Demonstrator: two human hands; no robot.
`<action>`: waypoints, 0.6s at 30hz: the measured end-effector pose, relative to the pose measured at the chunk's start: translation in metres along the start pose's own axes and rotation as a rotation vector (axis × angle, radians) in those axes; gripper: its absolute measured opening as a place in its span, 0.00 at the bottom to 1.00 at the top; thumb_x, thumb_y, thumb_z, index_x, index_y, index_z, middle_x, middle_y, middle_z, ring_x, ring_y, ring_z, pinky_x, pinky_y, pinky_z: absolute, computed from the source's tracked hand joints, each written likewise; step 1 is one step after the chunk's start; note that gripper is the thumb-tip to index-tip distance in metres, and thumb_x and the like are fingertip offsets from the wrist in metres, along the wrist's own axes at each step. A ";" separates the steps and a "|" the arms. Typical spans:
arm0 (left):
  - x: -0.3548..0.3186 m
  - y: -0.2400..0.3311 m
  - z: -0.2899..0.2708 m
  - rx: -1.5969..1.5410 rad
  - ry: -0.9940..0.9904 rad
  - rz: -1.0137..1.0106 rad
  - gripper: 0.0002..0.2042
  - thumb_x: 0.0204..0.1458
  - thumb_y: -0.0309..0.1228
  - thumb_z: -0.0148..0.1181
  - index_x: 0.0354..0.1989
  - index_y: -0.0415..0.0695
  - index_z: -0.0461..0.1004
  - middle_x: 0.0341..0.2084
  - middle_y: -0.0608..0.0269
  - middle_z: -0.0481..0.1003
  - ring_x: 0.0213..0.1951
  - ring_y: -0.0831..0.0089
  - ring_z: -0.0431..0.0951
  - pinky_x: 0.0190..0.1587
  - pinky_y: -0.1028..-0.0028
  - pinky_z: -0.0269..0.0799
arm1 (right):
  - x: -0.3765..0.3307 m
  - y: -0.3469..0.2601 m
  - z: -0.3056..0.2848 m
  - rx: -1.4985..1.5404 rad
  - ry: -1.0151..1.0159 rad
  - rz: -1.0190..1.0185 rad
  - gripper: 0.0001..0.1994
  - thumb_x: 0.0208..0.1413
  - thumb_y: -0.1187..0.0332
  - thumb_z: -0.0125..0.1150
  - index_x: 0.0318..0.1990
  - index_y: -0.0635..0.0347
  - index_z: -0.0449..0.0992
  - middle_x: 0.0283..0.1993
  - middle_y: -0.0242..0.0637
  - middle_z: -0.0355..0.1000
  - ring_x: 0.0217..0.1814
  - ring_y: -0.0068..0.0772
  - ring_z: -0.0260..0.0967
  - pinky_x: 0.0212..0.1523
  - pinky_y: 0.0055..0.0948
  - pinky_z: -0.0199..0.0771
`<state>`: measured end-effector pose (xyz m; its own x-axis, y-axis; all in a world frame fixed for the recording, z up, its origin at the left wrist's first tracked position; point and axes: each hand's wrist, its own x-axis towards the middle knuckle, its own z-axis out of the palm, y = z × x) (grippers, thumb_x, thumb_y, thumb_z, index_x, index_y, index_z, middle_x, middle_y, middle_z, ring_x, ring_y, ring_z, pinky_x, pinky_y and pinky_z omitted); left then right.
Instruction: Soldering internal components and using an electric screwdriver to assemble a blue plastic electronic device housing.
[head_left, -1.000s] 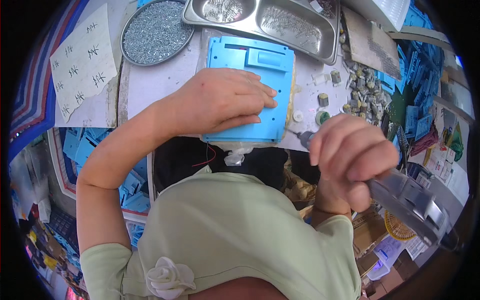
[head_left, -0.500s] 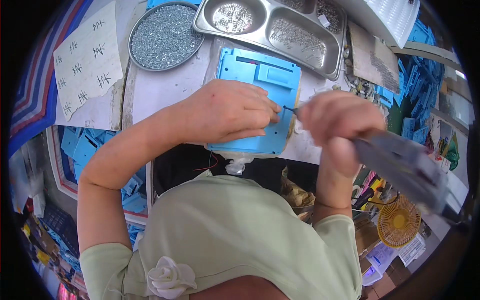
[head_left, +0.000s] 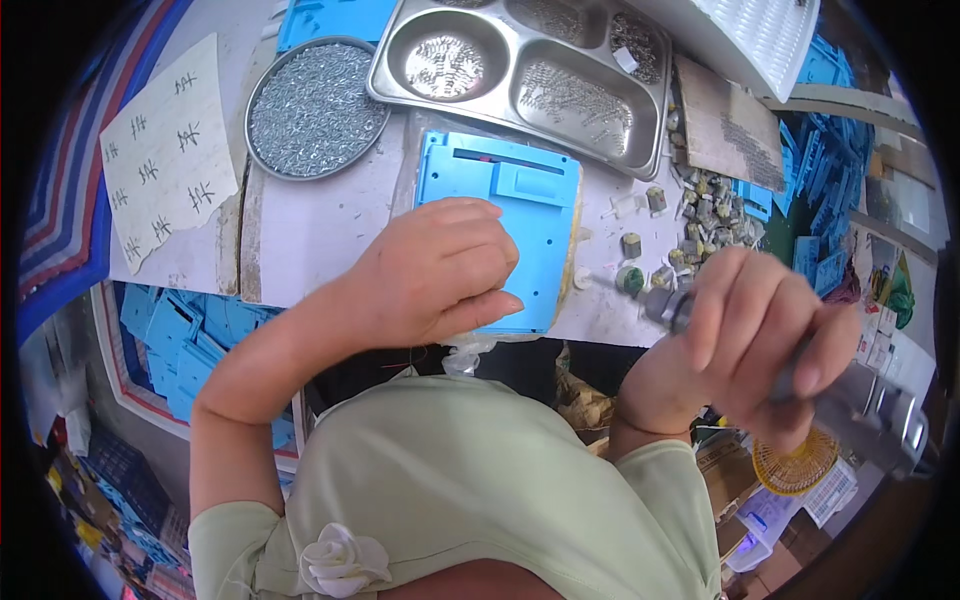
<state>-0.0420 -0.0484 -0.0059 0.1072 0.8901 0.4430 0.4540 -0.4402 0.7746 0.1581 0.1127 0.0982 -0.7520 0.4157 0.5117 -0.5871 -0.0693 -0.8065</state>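
Pinning the blue plastic panel [head_left: 500, 225] flat on the worktop [head_left: 330, 230], the left hand [head_left: 440, 275] curls its fingers loosely over it; the right hand [head_left: 750, 345] grips a grey power screwdriver [head_left: 850, 400], best kept upright before driving.

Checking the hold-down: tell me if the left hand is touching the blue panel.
Touching. The head view shows the left hand lying flat on the blue panel, fingers pressed onto its lower part with no gap.

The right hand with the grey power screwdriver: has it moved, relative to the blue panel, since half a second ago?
Yes. The right hand with the screwdriver has drawn back rightward, off the blue panel edge.
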 end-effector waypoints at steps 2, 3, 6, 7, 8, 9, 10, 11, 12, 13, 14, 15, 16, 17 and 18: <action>0.001 0.010 0.003 0.082 -0.001 0.000 0.09 0.51 0.30 0.70 0.33 0.44 0.74 0.41 0.63 0.80 0.38 0.62 0.81 0.57 0.54 0.74 | -0.003 0.003 0.007 -0.006 -0.063 0.004 0.13 0.54 0.63 0.75 0.39 0.50 0.73 0.20 0.22 0.72 0.16 0.15 0.67 0.27 0.23 0.79; 0.001 0.014 0.005 0.122 0.000 0.000 0.09 0.51 0.30 0.70 0.34 0.44 0.75 0.41 0.64 0.80 0.37 0.63 0.80 0.57 0.54 0.73 | -0.004 0.004 0.010 -0.008 -0.074 0.004 0.13 0.54 0.63 0.75 0.38 0.50 0.73 0.19 0.22 0.72 0.16 0.15 0.67 0.28 0.23 0.80; 0.000 0.023 0.007 0.177 0.031 0.012 0.08 0.51 0.27 0.69 0.39 0.45 0.78 0.42 0.65 0.82 0.39 0.66 0.81 0.56 0.55 0.72 | -0.003 0.007 0.019 0.008 -0.067 -0.007 0.13 0.55 0.63 0.75 0.38 0.50 0.73 0.19 0.22 0.72 0.16 0.14 0.67 0.28 0.23 0.81; -0.001 0.024 0.009 0.172 0.053 0.008 0.08 0.52 0.27 0.69 0.40 0.46 0.78 0.42 0.65 0.82 0.39 0.66 0.82 0.56 0.56 0.72 | -0.002 0.008 0.022 0.018 -0.056 -0.013 0.13 0.55 0.63 0.75 0.37 0.49 0.73 0.18 0.22 0.72 0.16 0.14 0.67 0.28 0.23 0.81; -0.002 0.023 0.012 0.166 0.075 0.003 0.09 0.53 0.26 0.68 0.42 0.46 0.79 0.42 0.65 0.82 0.39 0.67 0.82 0.56 0.56 0.73 | -0.001 0.009 0.026 0.030 -0.038 -0.024 0.13 0.55 0.63 0.75 0.37 0.49 0.73 0.18 0.22 0.72 0.16 0.14 0.66 0.27 0.23 0.81; -0.002 0.023 0.014 0.161 0.097 -0.002 0.09 0.54 0.26 0.67 0.43 0.47 0.80 0.42 0.65 0.83 0.39 0.68 0.82 0.56 0.56 0.73 | -0.001 0.010 0.027 0.047 -0.029 -0.037 0.12 0.55 0.63 0.75 0.37 0.49 0.73 0.18 0.22 0.71 0.15 0.14 0.66 0.27 0.23 0.81; -0.002 0.025 0.014 0.108 0.102 -0.048 0.10 0.54 0.25 0.67 0.44 0.47 0.80 0.41 0.65 0.83 0.38 0.68 0.83 0.56 0.57 0.73 | 0.000 0.011 0.029 0.060 -0.019 -0.050 0.12 0.55 0.63 0.75 0.36 0.49 0.73 0.18 0.22 0.71 0.15 0.14 0.66 0.27 0.23 0.81; -0.002 0.027 0.015 0.056 0.107 -0.094 0.10 0.54 0.25 0.67 0.45 0.47 0.80 0.40 0.65 0.84 0.38 0.68 0.83 0.56 0.57 0.74 | 0.001 0.011 0.030 0.077 -0.019 -0.066 0.13 0.55 0.63 0.75 0.36 0.49 0.73 0.17 0.22 0.71 0.15 0.14 0.66 0.27 0.23 0.81; -0.002 0.029 0.015 0.003 0.112 -0.139 0.10 0.55 0.24 0.67 0.45 0.47 0.81 0.39 0.65 0.84 0.37 0.69 0.83 0.56 0.57 0.74 | 0.002 0.012 0.031 0.086 -0.016 -0.075 0.13 0.55 0.63 0.75 0.36 0.49 0.73 0.17 0.22 0.71 0.15 0.14 0.66 0.27 0.23 0.81; -0.001 0.030 0.014 0.002 0.119 -0.143 0.10 0.54 0.24 0.68 0.44 0.47 0.81 0.37 0.66 0.84 0.36 0.68 0.83 0.56 0.58 0.75 | 0.002 0.013 0.033 0.096 -0.013 -0.085 0.13 0.55 0.63 0.76 0.36 0.49 0.73 0.17 0.22 0.71 0.15 0.14 0.66 0.27 0.23 0.81; -0.001 0.032 0.013 0.000 0.126 -0.146 0.09 0.54 0.25 0.68 0.44 0.47 0.81 0.36 0.66 0.84 0.34 0.68 0.83 0.55 0.58 0.75 | 0.003 0.014 0.034 0.098 -0.006 -0.088 0.13 0.55 0.63 0.76 0.36 0.50 0.73 0.17 0.21 0.71 0.15 0.13 0.65 0.27 0.23 0.81; 0.000 0.032 0.012 -0.001 0.132 -0.149 0.09 0.54 0.25 0.69 0.43 0.47 0.81 0.34 0.66 0.84 0.33 0.68 0.83 0.55 0.59 0.76 | 0.004 0.016 0.035 0.097 -0.004 -0.086 0.13 0.55 0.63 0.76 0.36 0.50 0.73 0.17 0.21 0.70 0.14 0.13 0.65 0.27 0.23 0.81; 0.000 0.032 0.010 0.013 0.134 -0.141 0.09 0.53 0.26 0.70 0.42 0.47 0.81 0.33 0.67 0.83 0.32 0.68 0.82 0.55 0.59 0.76 | 0.004 0.017 0.036 0.096 -0.002 -0.083 0.13 0.55 0.63 0.76 0.36 0.50 0.73 0.17 0.21 0.70 0.14 0.13 0.65 0.27 0.23 0.81; 0.000 0.032 0.009 0.026 0.135 -0.132 0.09 0.52 0.26 0.71 0.41 0.47 0.81 0.32 0.67 0.83 0.31 0.68 0.82 0.54 0.59 0.76 | 0.005 0.018 0.037 0.092 -0.005 -0.075 0.13 0.54 0.64 0.76 0.36 0.50 0.73 0.16 0.21 0.70 0.14 0.12 0.65 0.27 0.22 0.81; 0.000 0.031 0.007 0.040 0.136 -0.123 0.09 0.51 0.27 0.72 0.40 0.46 0.81 0.31 0.67 0.83 0.31 0.68 0.82 0.54 0.60 0.77 | 0.006 0.020 0.038 0.099 -0.002 -0.076 0.13 0.54 0.64 0.76 0.36 0.50 0.73 0.16 0.21 0.70 0.14 0.12 0.65 0.27 0.22 0.81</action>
<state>-0.0215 -0.0610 0.0144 -0.0706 0.9114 0.4053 0.4917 -0.3217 0.8092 0.1308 0.0795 0.0967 -0.7045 0.4211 0.5713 -0.6695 -0.1270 -0.7319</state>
